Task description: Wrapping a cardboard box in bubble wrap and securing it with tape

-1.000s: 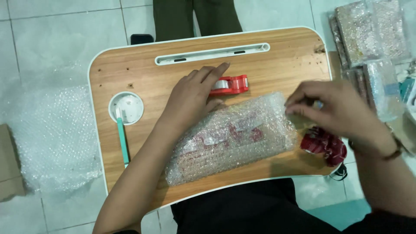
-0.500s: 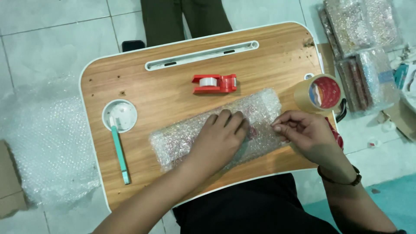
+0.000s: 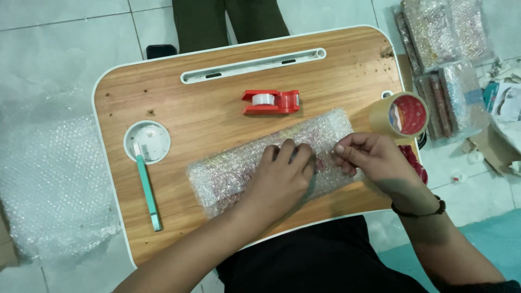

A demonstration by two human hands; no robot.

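A long parcel wrapped in bubble wrap (image 3: 233, 168) lies slanted across the wooden lap table (image 3: 206, 114). My left hand (image 3: 282, 179) presses flat on the parcel's middle. My right hand (image 3: 374, 160) pinches the wrap at the parcel's right end, fingertips together near my left hand. A roll of brown packing tape (image 3: 400, 115) stands on edge just beyond my right hand. A red tape dispenser (image 3: 272, 101) sits on the table behind the parcel.
A teal cutter (image 3: 147, 192) leans out of a round white cup hole (image 3: 147, 141) at the table's left. Loose bubble wrap (image 3: 49, 184) covers the floor on the left. Wrapped packages (image 3: 445, 59) pile up at the right. Someone's dark-trousered legs (image 3: 228, 19) stand beyond the table.
My left hand came off the red tape dispenser and settled on the parcel. The parcel now lies flatter and nearer me. The brown tape roll came into sight at the right.
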